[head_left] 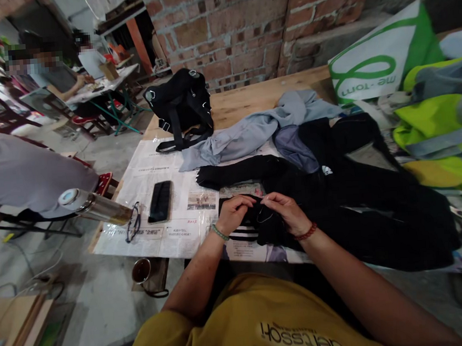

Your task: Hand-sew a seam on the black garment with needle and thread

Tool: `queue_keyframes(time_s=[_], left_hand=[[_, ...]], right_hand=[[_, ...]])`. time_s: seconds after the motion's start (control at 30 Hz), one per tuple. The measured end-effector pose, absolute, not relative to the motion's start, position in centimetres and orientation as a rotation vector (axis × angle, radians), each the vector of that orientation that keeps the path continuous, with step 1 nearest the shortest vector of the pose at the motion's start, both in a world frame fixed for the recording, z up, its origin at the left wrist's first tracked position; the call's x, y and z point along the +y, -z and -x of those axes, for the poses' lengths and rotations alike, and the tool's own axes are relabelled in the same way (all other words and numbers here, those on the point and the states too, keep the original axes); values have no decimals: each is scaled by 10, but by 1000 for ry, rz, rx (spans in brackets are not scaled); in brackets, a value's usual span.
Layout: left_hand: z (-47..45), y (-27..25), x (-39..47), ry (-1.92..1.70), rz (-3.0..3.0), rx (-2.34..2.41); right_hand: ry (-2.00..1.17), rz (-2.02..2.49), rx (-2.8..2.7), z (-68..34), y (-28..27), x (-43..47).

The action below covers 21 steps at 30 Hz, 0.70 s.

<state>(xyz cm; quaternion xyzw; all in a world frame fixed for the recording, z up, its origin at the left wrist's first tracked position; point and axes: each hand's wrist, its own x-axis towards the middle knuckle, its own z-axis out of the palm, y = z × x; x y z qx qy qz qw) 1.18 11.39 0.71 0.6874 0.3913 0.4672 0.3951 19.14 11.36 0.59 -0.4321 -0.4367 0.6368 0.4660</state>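
At the near edge of the bench (241, 99), the garment (328, 203) lies under both hands, its length running off past the right hand (291, 213), nearer its bulk; the left (236, 214) pinches cloth, the right's fingers meet narrowly, contents unclear.

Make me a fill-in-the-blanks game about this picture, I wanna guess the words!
1. By the left hand, the bracelet is ____.
2. By the right hand, the other bracelet is ____.
3. The white-striped cloth under the hands is mainly ____.
4. Under the phone lies printed ____.

Missing words: green; red; black; newspaper.
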Motion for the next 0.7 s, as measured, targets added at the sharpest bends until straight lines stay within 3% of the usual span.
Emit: queue_keyframes(time_s=[0.17,0.5,0.7], left_hand=[[-11,-19,108,-1142,-1879,878],[-25,-5,88,-1168,-1859,1316],[-25,-1,88,-1127,-1896,1235]], right_hand=[[-1475,1081,-1112,-189,-3,114],[-1478,1101,-1259,-187,-3,114],[-1519,1025,-1223,-186,-4,114]])
